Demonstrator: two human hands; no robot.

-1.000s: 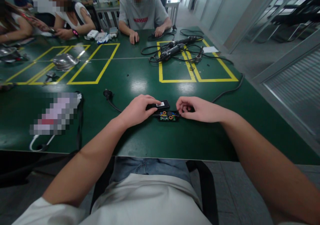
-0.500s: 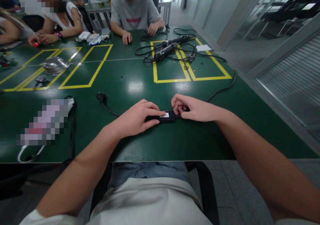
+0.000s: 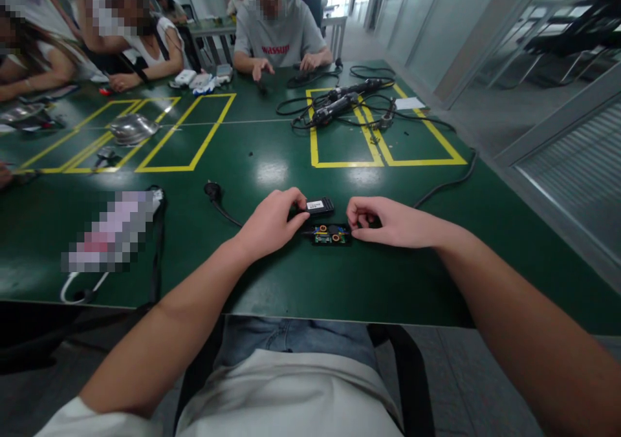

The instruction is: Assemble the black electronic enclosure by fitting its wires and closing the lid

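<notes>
A small black case base (image 3: 330, 243) lies on the green table with its circuit board (image 3: 330, 232) bare, showing round copper-coloured coils. Just behind it is the black case cover (image 3: 328, 207) with a white label, its left end between the thumb and fingers of my left hand (image 3: 274, 220). My right hand (image 3: 383, 222) is curled closed at the right end of the base, around the black cable there; the exact grip is partly hidden. A power plug (image 3: 212, 191) on a cord lies beyond my left wrist.
Black pen-shaped tools (image 3: 337, 107) with coiled cables lie inside yellow tape frames. A metal bowl-like part (image 3: 133, 128) is at the far left. A blurred pinkish item (image 3: 114, 223) rests near left. Co-workers (image 3: 281, 36) sit across the table (image 3: 272, 288).
Half a second ago the cover lay over the base; now my left hand has it lifted off and behind, exposing the board again. My right hand stays at the right end. The view has shifted slightly.
</notes>
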